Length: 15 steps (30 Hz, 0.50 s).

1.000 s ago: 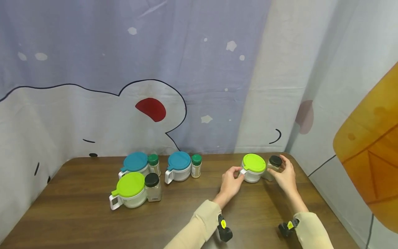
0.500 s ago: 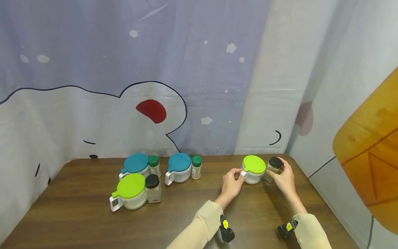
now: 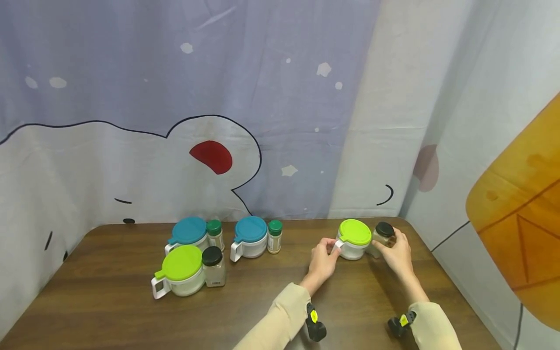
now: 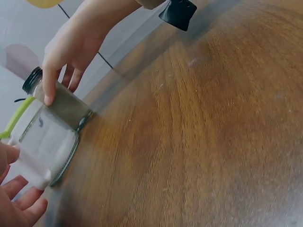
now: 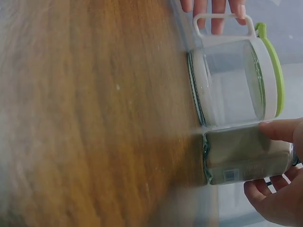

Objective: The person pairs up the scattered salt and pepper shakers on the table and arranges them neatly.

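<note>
At the back right of the table stands a seasoning jar with a clear body, a lime-green lid and a white side handle. My left hand pinches that handle; the right wrist view shows fingers behind it. Close against the jar's right side stands a square spice bottle with a black cap and greyish contents. Thumb and fingers of my right hand grip this bottle from either side. In the right wrist view both the jar and the bottle stand upright on the table.
On the left stand a lime-lidded jar, a black-capped bottle, two blue-lidded jars, one at the back left and one nearer the middle, and two green-capped bottles. A printed curtain hangs behind the wooden table.
</note>
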Tool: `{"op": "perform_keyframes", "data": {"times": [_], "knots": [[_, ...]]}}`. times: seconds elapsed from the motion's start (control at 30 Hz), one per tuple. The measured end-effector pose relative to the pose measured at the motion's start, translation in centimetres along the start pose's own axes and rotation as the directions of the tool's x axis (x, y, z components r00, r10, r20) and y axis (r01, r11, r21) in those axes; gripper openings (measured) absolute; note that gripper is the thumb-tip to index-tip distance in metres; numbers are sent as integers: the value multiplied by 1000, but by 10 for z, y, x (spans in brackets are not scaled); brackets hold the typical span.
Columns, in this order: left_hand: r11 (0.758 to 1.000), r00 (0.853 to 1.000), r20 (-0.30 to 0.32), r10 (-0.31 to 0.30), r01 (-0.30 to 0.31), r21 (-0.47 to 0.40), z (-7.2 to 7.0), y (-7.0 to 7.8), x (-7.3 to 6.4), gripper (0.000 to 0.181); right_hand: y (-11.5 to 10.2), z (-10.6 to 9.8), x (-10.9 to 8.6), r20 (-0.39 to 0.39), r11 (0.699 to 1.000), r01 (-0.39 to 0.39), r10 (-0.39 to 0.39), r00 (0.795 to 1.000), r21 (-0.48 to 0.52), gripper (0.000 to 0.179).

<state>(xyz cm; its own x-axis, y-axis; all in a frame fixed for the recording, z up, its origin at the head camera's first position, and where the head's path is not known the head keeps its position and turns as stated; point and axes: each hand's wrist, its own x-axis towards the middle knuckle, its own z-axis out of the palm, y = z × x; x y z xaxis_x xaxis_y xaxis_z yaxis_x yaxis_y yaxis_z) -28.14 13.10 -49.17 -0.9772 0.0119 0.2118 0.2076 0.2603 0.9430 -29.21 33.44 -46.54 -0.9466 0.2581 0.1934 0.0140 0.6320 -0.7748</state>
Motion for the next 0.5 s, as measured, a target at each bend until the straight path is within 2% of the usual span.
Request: {"op": "perform_keyframes", "data": {"times": [0.33, 0.5], "knots": [[1000, 999, -41, 8, -7, 20, -4, -5, -1, 16, 5, -1, 1, 14, 1000, 6, -5, 1000, -16, 59], [1000, 998, -60, 4, -4, 4, -2, -6, 0, 20, 7, 1, 1, -8, 1000, 1, -1, 1000, -1, 59]]}}
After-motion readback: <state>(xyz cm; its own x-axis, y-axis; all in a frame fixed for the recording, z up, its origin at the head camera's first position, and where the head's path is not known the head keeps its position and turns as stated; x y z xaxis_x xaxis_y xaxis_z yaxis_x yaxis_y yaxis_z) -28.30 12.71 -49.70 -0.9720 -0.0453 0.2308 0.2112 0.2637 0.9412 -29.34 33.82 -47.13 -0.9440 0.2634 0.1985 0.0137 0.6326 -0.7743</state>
